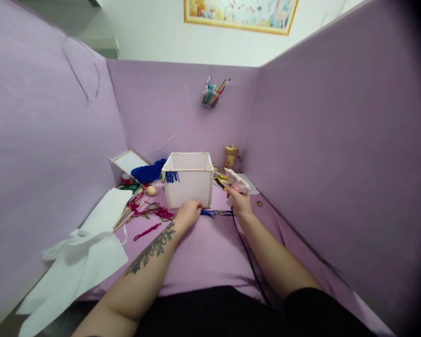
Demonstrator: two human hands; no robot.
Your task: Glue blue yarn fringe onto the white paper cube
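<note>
A white open-topped box point(188, 181) with wooden stick edges stands in the middle of the purple table; a blue yarn fringe point(171, 177) hangs from its left front rim. My left hand point(188, 211) rests against the box's lower front edge, fingers curled on it. My right hand point(239, 201) grips a white hot glue gun point(236, 182) just right of the box, its nozzle pointing toward the box's right side. The gun's black cord point(247, 255) trails back toward me. Loose blue yarn strands point(215, 213) lie between my hands.
White fabric sheets point(87, 248) lie at the left. Magenta yarn and wooden sticks point(143, 210), a blue yarn bundle point(148, 172) and a white panel point(128, 162) sit behind left. A wooden spool point(231, 156) stands at the back; a pen cup point(211, 96) hangs on the purple wall.
</note>
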